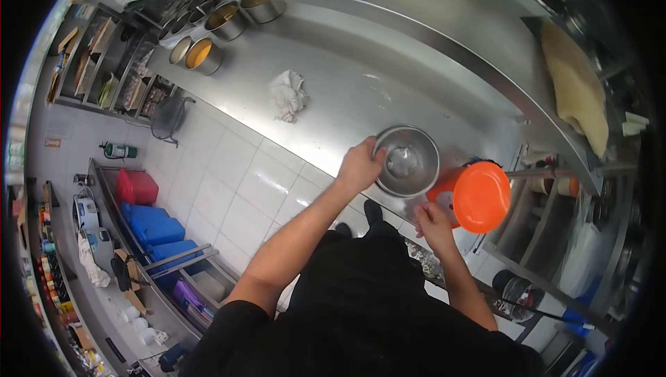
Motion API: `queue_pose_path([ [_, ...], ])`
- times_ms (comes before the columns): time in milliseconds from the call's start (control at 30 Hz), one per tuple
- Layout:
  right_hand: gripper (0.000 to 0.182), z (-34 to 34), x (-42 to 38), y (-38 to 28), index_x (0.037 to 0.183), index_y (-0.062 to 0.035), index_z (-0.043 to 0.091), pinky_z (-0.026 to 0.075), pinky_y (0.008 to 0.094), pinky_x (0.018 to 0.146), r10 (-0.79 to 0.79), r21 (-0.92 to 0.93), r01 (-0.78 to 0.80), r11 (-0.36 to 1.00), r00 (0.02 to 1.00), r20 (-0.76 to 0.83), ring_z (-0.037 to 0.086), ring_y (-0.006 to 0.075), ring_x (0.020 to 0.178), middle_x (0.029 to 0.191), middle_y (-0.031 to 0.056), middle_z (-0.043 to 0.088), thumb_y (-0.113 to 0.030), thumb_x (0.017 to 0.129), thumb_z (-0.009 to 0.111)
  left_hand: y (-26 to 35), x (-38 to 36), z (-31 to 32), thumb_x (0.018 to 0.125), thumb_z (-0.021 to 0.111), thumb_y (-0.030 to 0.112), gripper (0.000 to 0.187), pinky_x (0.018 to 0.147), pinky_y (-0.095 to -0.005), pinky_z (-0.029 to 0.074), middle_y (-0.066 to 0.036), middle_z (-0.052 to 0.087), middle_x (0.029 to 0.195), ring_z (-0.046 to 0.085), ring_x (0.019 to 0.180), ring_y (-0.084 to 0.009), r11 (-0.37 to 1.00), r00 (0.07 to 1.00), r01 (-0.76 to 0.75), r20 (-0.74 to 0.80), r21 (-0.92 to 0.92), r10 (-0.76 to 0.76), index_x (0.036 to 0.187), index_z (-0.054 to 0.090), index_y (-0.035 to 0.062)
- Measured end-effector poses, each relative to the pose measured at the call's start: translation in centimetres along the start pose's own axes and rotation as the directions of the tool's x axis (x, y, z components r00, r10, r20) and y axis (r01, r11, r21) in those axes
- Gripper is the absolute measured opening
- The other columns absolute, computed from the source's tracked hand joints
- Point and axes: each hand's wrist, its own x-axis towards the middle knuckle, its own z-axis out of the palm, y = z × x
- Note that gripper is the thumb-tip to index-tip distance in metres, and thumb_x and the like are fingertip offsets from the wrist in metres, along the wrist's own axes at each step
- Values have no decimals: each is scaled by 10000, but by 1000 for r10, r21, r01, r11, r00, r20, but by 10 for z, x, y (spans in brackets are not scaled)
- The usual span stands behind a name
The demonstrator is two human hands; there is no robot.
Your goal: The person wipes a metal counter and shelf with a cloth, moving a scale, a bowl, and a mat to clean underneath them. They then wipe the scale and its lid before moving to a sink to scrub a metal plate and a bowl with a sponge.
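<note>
A round steel bowl (431, 176) rests near the front edge of the steel counter, with a pale, shiny patch in its bottom that I cannot make out. My left hand (362, 166) is closed on the left side of its rim, thumb toward the inside. Just below the bowl, my right hand (434, 227) has its fingers loosely curled and a little apart, and nothing shows in them. Close beside it stands an orange container (447, 186), partly covered by a round orange lid-like piece (481, 197).
A crumpled white cloth (288, 95) lies on the steel counter (333, 92). Several metal pots (225, 21) stand at its far left end, one with orange contents. Above runs a steel shelf (444, 30). Blue bins (154, 224) and a red bin (137, 186) stand across the tiled floor.
</note>
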Motion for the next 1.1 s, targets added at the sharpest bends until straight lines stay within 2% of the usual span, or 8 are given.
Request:
queue_pose_path([
  [333,341,44,23,-27,1187,-86,495,603,342,610,68,369,97,924,910,-409,665,208,857,1073,94,578,-387,1051,576,-10,21,-23,840,760,205,472,917,-478,543,-235,690,1085,679,1054,-408,993,996,-79,-21,91,81,1213,526,36],
  [433,323,56,34,-31,1163,-87,500,621,363,643,61,371,164,914,849,-525,661,212,910,1092,82,571,-384,1055,564,-51,58,6,804,761,161,424,925,-469,537,-230,693,1042,675,1064,-401,996,968,-56,239,-68,71,1150,554,30],
  [667,514,79,44,-47,1298,-51,531,605,436,830,49,294,253,922,676,-735,667,255,1094,1188,111,662,-494,1041,566,-47,63,-26,744,678,56,220,762,-470,517,-226,669,891,678,864,-387,903,927,161,374,-398,0,948,619,-1],
  [733,484,98,33,-72,1216,-55,570,566,407,890,-17,314,348,883,693,-720,653,223,1090,1138,102,672,-510,1056,530,-56,50,-42,750,672,56,214,721,-458,506,-214,649,858,655,795,-360,856,928,215,371,-470,-30,951,622,2],
  [833,473,114,36,-82,1081,-80,610,489,362,962,-167,422,479,770,789,-592,627,183,1055,1060,78,678,-529,1079,463,-104,45,-47,785,711,65,165,526,-381,451,-77,576,716,562,605,-171,885,983,-99,94,-455,158,875,582,15],
  [867,482,117,40,-85,1034,-91,620,460,347,983,-238,468,510,721,818,-525,618,171,1038,1033,69,678,-534,1087,438,-92,33,-85,794,706,48,147,524,-360,441,-67,580,724,534,605,-142,824,989,26,137,-566,63,878,588,20],
  [1000,339,158,99,-97,1014,-112,661,441,279,726,-182,594,445,670,874,-450,546,101,757,830,-33,583,-409,1082,513,-130,1,-186,829,672,19,110,588,-325,444,-48,582,752,531,668,-118,773,987,159,105,-614,-119,901,589,19],
  [1100,214,214,129,-156,1048,-116,667,391,277,554,-209,225,297,928,915,-345,495,82,636,793,-37,544,-312,1051,580,-152,-27,-241,827,656,-11,193,607,-279,466,-58,646,835,571,691,-101,601,957,161,-27,-783,-290,1019,658,5],
])
